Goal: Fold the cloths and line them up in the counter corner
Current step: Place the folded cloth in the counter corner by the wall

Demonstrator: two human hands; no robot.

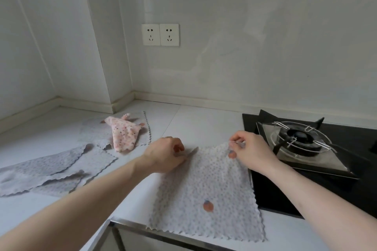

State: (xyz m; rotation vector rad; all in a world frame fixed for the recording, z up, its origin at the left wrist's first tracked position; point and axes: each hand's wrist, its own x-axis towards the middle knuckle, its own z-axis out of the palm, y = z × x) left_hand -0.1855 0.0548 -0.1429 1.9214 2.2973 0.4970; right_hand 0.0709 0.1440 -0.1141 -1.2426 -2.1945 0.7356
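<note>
The gray cloth (204,189) in the lower middle of the frame looks soft and bumpy, with dots all over and wavy edges. The pink cloth (124,134) in the middle left looks fluffy and spotted. The counter (195,122) is white, smooth and a bit shiny. The stove top (306,195) at the right is black, glossy glass. Its burner ring (302,138) is shiny silver metal. The wall sockets (160,34) are smooth plastic.

five cloths (206,195), two hands (166,155), two sockets (160,34), one burner (299,136)
</note>
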